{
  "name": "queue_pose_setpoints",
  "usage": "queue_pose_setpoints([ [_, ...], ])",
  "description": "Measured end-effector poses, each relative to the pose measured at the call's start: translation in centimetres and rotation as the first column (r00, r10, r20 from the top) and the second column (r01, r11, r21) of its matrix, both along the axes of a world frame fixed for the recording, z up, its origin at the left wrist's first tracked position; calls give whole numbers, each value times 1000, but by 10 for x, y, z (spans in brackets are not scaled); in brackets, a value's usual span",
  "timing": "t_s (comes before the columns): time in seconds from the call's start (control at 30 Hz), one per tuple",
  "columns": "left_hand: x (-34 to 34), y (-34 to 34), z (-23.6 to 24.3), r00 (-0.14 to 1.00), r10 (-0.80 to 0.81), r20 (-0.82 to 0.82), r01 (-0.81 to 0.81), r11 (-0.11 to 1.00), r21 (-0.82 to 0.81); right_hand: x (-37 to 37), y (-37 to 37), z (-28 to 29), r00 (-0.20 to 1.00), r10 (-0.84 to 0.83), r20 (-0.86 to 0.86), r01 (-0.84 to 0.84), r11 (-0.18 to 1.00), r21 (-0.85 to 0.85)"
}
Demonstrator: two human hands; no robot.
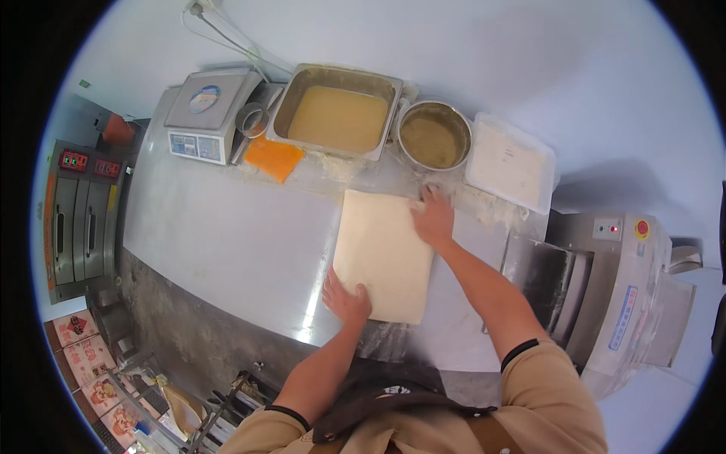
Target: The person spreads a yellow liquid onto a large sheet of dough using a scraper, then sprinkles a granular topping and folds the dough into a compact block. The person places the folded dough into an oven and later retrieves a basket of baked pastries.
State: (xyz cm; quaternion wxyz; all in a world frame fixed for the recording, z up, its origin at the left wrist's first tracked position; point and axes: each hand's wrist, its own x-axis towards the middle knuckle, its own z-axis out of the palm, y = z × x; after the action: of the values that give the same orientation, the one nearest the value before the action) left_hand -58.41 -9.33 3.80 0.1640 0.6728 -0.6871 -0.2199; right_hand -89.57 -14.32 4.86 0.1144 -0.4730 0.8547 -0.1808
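A pale, smooth sheet of dough [384, 253], roughly rectangular, lies flat on the metal worktable [227, 227] in front of me. At its near left edge my left hand [346, 301] rests with fingers spread, touching the dough's side. My right hand [435, 216] is at the far right edge, its fingers apart and the thumb side against the dough. Neither hand grips anything that I can see.
Along the back stand a digital scale [208, 113], an orange scraper or cloth [274, 157], a steel pan of yellowish liquid [283, 121], a round metal pot [403, 155] and a white flour tub [507, 163]. A dough-rolling machine [612, 287] adjoins at right; an oven [79, 219] stands far left.
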Motion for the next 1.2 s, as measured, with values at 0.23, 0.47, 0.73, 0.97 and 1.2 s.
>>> queue_pose_setpoints([
  [0.23,-29,-45,21,987,-151,-60,156,984,83,9,16,-4,994,-111,-21,110,993,-35],
  [0.47,-113,-126,26,931,-350,100,344,936,73,26,21,2,968,-247,44,249,966,-62],
  [0.73,-111,-129,21,891,-442,103,434,896,97,61,48,4,937,-344,69,347,936,-49],
  [0.97,-83,-129,35,800,-596,70,595,803,45,100,87,17,922,-369,115,372,928,-9],
  [1.2,-21,-61,41,788,-598,147,593,801,84,146,129,7,910,-393,134,399,917,-14],
])
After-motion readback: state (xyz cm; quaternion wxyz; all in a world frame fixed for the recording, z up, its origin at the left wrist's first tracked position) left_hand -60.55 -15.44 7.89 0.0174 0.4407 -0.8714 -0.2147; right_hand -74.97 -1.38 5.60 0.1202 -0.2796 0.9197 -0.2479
